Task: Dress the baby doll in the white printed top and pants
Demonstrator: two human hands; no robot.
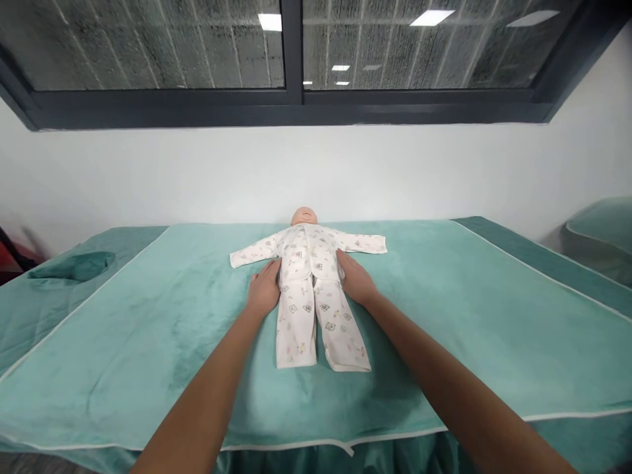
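Note:
A baby doll [304, 215] lies on its back, its head toward the wall. It is dressed in a white printed baby jacket [309, 250], sleeves spread out to both sides, and matching trousers [296, 329] with the legs slightly apart. My left hand [265, 288] rests beside the doll's waist, fingers stretched along the jacket's left edge. On the opposite side, my right hand [356, 279] touches the jacket near its hem, fingers extended. Some fingertips are hidden against the cloth. The doll's hands and feet do not show out of the sleeves and trouser legs.
A green plush blanket [162, 342] with white piping covers the bed beneath the doll. Darker green bedding [74, 270] lies folded at the left. A green pillow-like item [602, 224] sits at the far right. Behind stands a white wall [197, 171] below a dark-framed window [295, 105].

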